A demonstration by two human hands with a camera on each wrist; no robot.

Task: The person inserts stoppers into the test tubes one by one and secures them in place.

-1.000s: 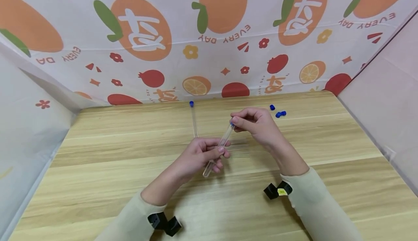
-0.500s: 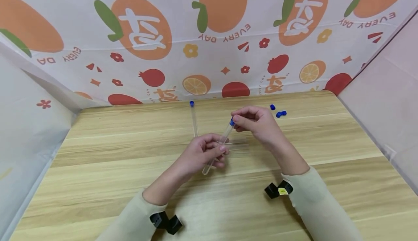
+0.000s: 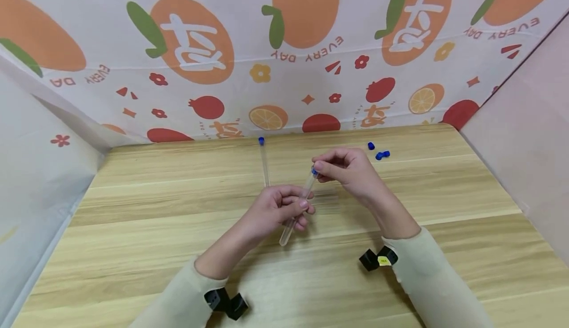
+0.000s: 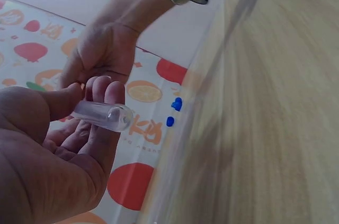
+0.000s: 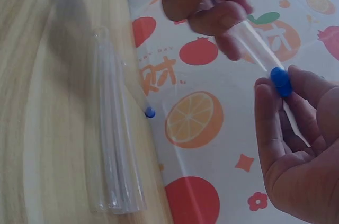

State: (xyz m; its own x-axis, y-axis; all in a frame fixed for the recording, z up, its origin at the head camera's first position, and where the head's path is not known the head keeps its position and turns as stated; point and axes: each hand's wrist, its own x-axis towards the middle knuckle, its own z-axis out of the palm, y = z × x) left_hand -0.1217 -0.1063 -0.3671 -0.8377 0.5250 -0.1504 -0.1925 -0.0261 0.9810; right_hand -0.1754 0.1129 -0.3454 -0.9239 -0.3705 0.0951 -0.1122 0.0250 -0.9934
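Observation:
My left hand (image 3: 277, 212) grips a clear test tube (image 3: 289, 226) between thumb and fingers, tilted with its rounded end toward me. At the tube's upper end, a blue cap (image 5: 280, 80) sits at the mouth, and my right hand (image 3: 348, 170) pinches it between thumb and fingertips. In the left wrist view the tube's round bottom (image 4: 119, 118) pokes out past my fingers. How deep the cap sits I cannot tell.
Several clear tubes (image 5: 114, 139) lie side by side on the wooden table (image 3: 155, 204), beyond my left hand. Another tube (image 3: 265, 166) with a blue cap (image 3: 261, 141) lies farther back. Loose blue caps (image 3: 379, 155) lie at the back right. A fruit-print cloth (image 3: 240, 86) hangs behind.
Both hands stay at nearly the same place. The tube has shifted slightly, and the blue cap at its mouth shows less between my right fingers than half a second ago.

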